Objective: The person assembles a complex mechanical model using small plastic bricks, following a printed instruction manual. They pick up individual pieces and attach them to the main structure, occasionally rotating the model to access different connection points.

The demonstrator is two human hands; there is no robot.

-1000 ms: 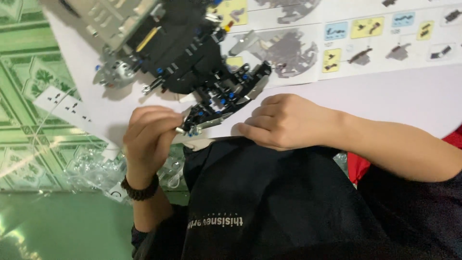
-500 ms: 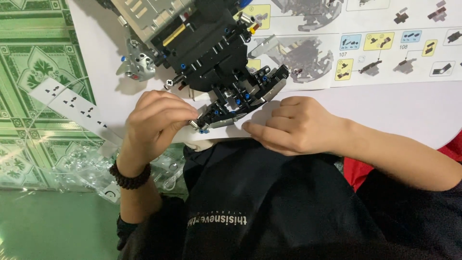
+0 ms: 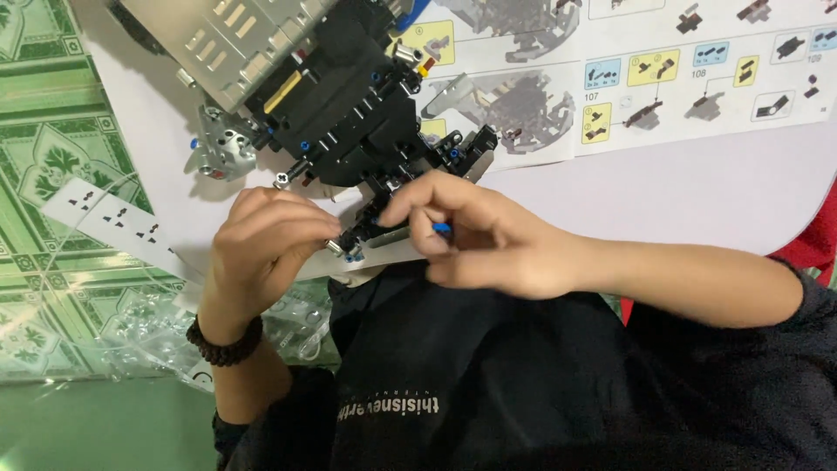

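A black and grey toy building-brick model point(image 3: 336, 96) lies on the white table point(image 3: 663, 183), its near end reaching toward me. My left hand point(image 3: 261, 253), with a dark bead bracelet on the wrist, pinches the model's near tip from the left. From the right, my right hand point(image 3: 475, 235) reaches over the same end, its fingers curled on the black frame. A small blue pin point(image 3: 442, 228) shows between its fingers. The part of the frame beneath both hands is hidden.
An open instruction booklet point(image 3: 680, 78) with step pictures lies at the top right. A white power strip point(image 3: 118, 222) and clear plastic bags point(image 3: 131, 327) rest on the green patterned floor point(image 3: 52, 174) at the left. My dark shirt fills the bottom.
The view has shifted so the model sits higher and larger. My right hand has moved up and left onto the model's near end, covering the black frame.
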